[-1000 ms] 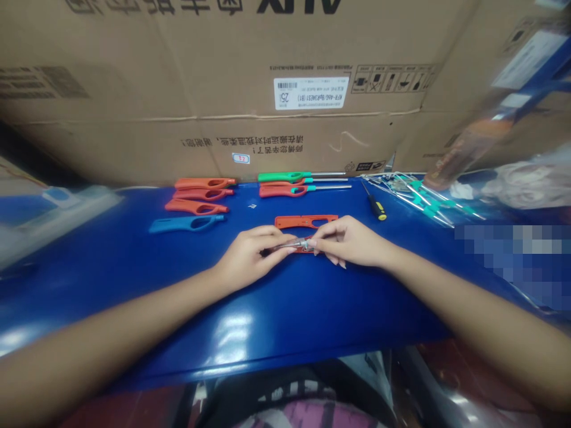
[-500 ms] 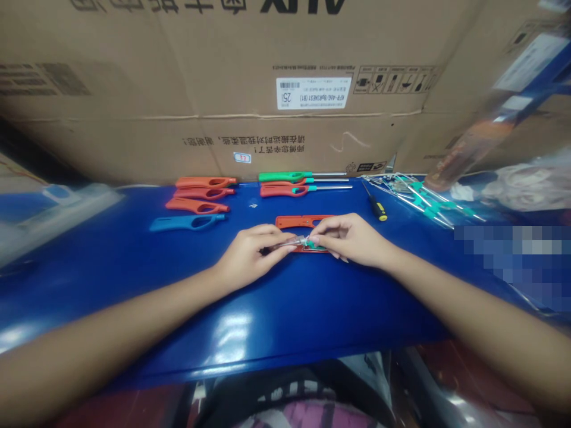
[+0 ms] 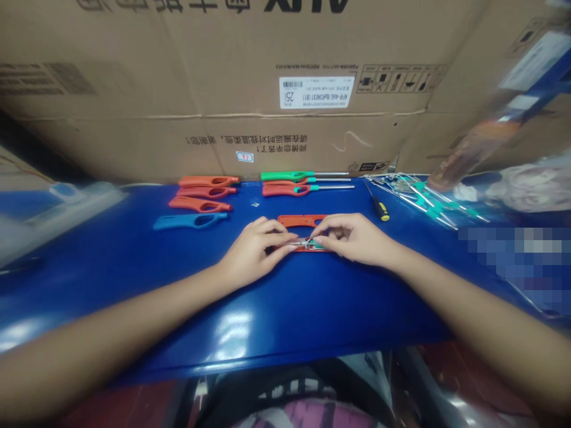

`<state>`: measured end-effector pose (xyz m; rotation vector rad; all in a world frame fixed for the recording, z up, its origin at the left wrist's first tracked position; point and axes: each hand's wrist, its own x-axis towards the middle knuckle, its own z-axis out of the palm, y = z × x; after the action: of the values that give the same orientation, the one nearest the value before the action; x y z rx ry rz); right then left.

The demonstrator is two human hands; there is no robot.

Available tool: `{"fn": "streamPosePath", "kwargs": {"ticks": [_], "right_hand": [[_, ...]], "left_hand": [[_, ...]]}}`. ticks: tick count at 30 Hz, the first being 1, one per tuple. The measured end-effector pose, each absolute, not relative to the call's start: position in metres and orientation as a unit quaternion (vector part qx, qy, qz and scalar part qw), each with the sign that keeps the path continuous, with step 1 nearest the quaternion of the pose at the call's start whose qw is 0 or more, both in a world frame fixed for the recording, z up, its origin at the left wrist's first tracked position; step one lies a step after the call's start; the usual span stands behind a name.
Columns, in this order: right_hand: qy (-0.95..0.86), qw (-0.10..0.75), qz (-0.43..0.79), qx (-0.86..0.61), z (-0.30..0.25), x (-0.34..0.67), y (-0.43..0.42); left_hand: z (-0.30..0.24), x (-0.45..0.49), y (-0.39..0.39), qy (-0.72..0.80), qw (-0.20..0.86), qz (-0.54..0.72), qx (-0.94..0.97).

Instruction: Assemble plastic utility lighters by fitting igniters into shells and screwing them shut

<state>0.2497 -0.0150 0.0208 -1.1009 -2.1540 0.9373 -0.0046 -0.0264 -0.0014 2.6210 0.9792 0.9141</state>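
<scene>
Blue tabletop (image 3: 178, 333) lies beneath the fingers. Left hand (image 3: 247, 252) pinches 1 slim part (image 3: 304, 243) at a red shell (image 3: 310, 250); right hand (image 3: 361, 238) bunches fingertips alongside, grip unclear. Beyond: orange shell (image 3: 297, 221). Seemingly fitting; next needs steady alignment.

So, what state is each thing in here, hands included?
Left hand: pinching a small part
Right hand: fingertips at that part's other end, grip unclear
Lower red shell: lying under the fingers, partly hidden
Upper red shell: lying separate, just beyond
Screwdriver: lying down, unheld
Blue lighter handle: lying down, no metal rod
Green lighter: lying down, metal rod attached
Cardboard box: print upside down
</scene>
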Motion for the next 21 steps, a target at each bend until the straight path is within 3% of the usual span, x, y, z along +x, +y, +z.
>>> {"fn": "streamPosePath", "kwargs": {"ticks": [11, 21], "right_hand": [[-0.904, 0.257, 0.163, -0.300, 0.024, 0.261, -0.012], [-0.953, 0.075, 0.150, -0.252, 0.032, 0.270, -0.018]], "left_hand": [[-0.002, -0.008, -0.029, 0.359, 0.145, 0.296, 0.873], [0.000, -0.012, -0.024, 0.359, 0.232, 0.309, 0.850]]}}
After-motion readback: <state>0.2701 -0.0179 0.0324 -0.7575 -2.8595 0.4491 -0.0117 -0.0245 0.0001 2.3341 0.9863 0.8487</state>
